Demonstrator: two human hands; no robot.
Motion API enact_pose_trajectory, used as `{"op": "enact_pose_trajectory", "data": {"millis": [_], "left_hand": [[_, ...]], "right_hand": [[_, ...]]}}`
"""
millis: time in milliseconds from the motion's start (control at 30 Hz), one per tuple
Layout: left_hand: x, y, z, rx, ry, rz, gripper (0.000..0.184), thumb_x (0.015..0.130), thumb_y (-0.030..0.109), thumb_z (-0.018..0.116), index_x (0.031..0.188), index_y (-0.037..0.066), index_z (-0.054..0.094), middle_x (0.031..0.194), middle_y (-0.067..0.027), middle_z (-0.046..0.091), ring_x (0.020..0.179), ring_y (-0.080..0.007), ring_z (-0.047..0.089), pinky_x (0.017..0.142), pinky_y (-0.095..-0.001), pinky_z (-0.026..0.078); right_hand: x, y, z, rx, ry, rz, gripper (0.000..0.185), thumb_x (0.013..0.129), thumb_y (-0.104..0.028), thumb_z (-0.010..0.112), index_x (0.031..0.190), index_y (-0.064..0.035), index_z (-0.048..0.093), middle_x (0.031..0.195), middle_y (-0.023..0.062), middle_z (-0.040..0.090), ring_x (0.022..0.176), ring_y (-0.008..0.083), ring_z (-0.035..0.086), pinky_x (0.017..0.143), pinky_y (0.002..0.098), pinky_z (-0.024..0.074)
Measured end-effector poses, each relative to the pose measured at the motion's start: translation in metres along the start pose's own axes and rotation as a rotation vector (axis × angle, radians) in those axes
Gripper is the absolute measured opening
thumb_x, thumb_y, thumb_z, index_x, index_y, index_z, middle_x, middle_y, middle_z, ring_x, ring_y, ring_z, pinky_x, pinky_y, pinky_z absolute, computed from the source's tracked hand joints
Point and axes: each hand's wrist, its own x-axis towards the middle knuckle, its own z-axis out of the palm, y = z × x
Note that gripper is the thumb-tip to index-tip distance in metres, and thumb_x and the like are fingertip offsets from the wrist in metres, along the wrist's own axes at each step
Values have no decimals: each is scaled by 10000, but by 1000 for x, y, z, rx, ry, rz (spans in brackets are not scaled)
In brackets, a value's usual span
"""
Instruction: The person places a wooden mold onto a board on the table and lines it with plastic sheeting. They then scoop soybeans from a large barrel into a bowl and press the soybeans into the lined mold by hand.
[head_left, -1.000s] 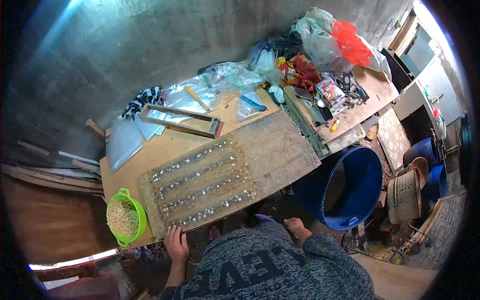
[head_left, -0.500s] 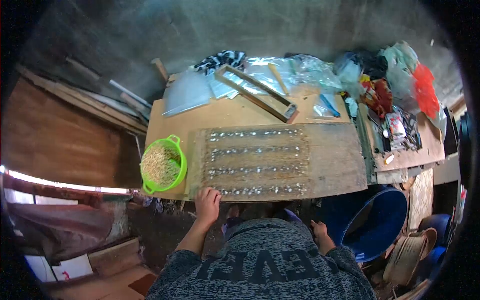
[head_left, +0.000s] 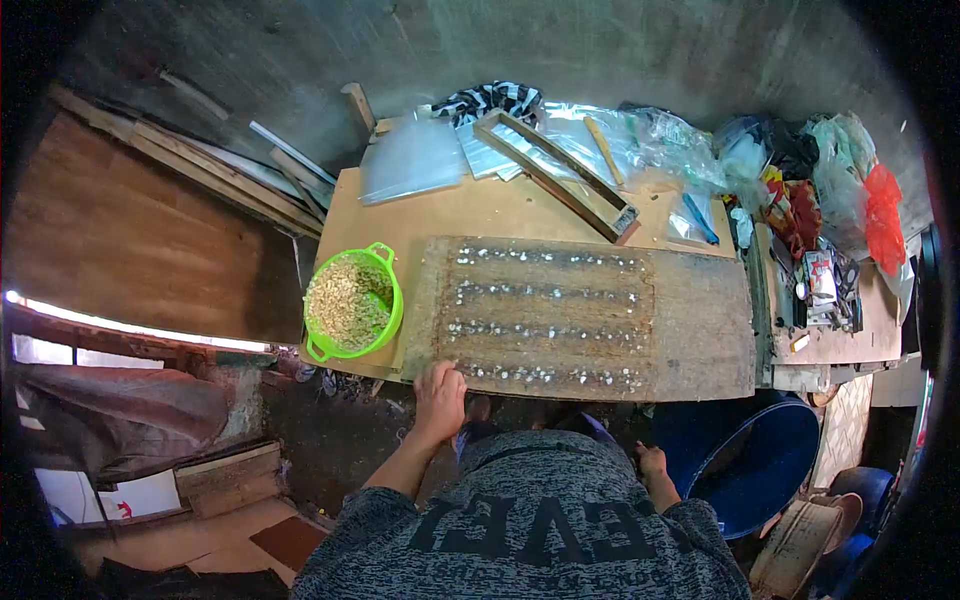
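Observation:
My left hand point(head_left: 440, 402) is at the near edge of a worn wooden board point(head_left: 702, 325), fingers bent over its edge near the front left corner. Several dark rows dotted with small white bits run across the board. Left of it stands a green colander point(head_left: 396, 300) with pale, grain-like pieces point(head_left: 345, 300) heaped inside. My right hand point(head_left: 653, 463) hangs low beside my body, near a blue barrel point(head_left: 745, 465) and apart from the board. Its fingers are mostly turned from view, so their state is unclear.
Behind the board lie a long narrow wooden frame point(head_left: 555, 178), clear plastic sheets point(head_left: 410, 165) and a striped cloth point(head_left: 490, 100). Plastic bags point(head_left: 840, 150) and a red bag point(head_left: 884, 220) pile up at the right. Boards point(head_left: 190, 170) lean along the left wall.
The view has shifted, so the table and its things appear farther right. My left hand stays at the board's near edge, and my right hand still hangs by my side.

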Motion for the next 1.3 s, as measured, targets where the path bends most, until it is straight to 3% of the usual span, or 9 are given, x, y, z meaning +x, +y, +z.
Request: {"op": "enact_pose_trajectory", "data": {"millis": [67,300,467,567,867,967,1033,1100,1300], "left_hand": [[-19,-10,1,-104,111,84,153,854,167,633,949,61,578,1236,-149,505,1233,-376,450,1012,-527,314],[-68,-37,-18,50,211,-88,399,889,426,665,1030,64,574,1401,-199,372,1378,-402,309,1072,-581,234],[-29,-2,-24,66,-163,3,687,939,552,526,1510,191,397,1574,-153,273,1463,-408,197,1153,-630,103],[-15,5,-10,128,-271,83,680,953,579,483,1522,222,374,1605,-163,222,1476,-407,180,1156,-647,87],[39,-1,-2,172,-201,87,752,950,547,507,1570,209,250,1618,-186,180,1480,-436,156,1151,-659,92],[59,-8,4,189,-188,79,758,948,547,501,1573,210,237,1618,-189,182,1487,-423,146,1157,-649,100],[69,-9,5,179,-182,30,752,951,523,513,1573,201,239,1627,-188,148,1487,-434,127,1153,-653,79],[80,-6,5,195,-196,21,753,951,537,500,1573,206,235,1627,-192,140,1490,-425,127,1158,-647,79],[137,0,18,257,-221,-73,746,967,586,418,1583,233,188,1649,-153,78,1516,-373,59,1173,-630,12]], "right_hand": [[-36,-30,-1,277,43,-7,341,869,-285,664,897,51,614,808,157,673,811,313,664,722,433,515],[41,35,10,110,4,-123,411,863,-290,710,993,96,655,859,139,712,771,252,661,692,368,507],[-13,-22,0,50,34,-48,443,871,-298,715,1087,85,658,926,162,727,780,252,657,712,362,500],[-9,-24,4,419,-38,-18,424,881,-278,710,1107,76,652,897,178,715,750,260,647,678,389,497],[6,0,-1,66,-2,-26,349,895,-275,710,984,55,639,818,166,691,639,284,647,528,397,483],[-51,-36,-6,347,-49,149,331,916,-291,691,880,34,645,799,155,685,626,284,637,535,414,481],[-23,-1,-1,302,-75,58,227,961,-267,638,949,-44,677,830,115,685,585,214,646,476,383,471],[-32,4,-2,-91,60,-204,301,961,-297,647,793,-47,655,783,95,669,595,200,648,473,383,457],[25,75,16,88,15,-176,363,984,-338,605,773,-45,642,694,69,608,553,198,584,463,360,421]]}}
